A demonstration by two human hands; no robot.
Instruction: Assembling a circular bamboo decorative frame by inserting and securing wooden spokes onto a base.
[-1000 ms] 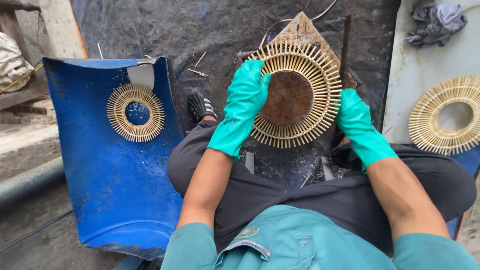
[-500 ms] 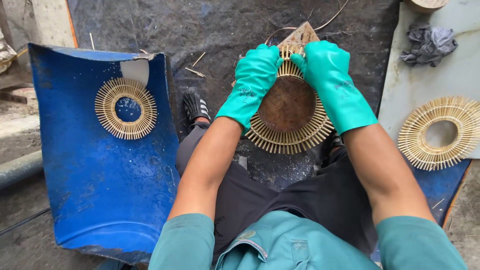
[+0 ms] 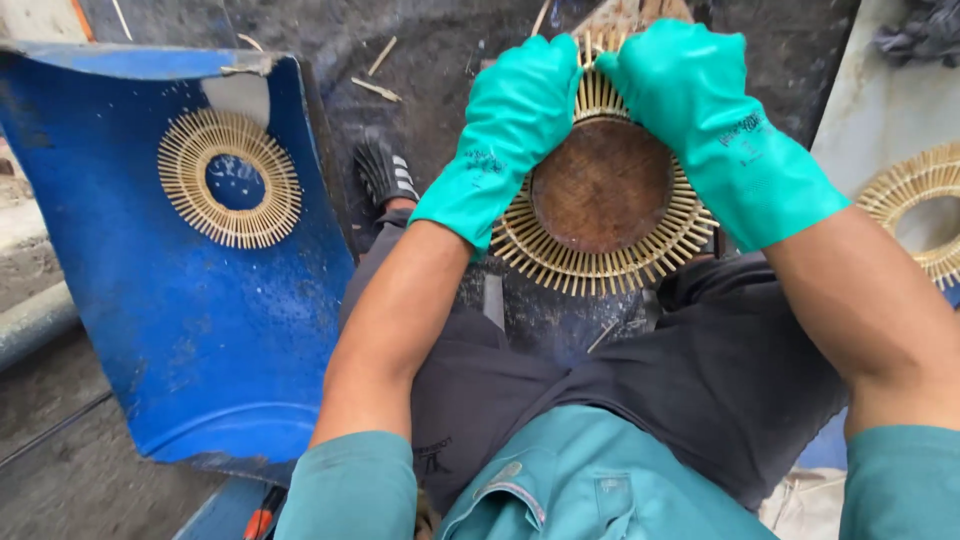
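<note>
Both gloved hands have climbed to the top rim: left hand (image 3: 520, 110) and right hand (image 3: 690, 90) clamped on the bamboo sunburst ring (image 3: 605, 200).

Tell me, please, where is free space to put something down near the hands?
The curved blue sheet is bare below the bamboo ring lying on it. The middle is crowded: left hand and right hand grip the round bamboo piece above the person's lap.

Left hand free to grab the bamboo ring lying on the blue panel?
Probably not right now. The left hand and the right hand both grip the disc piece. The bamboo ring lies uncovered on the blue panel, nothing between.
</note>
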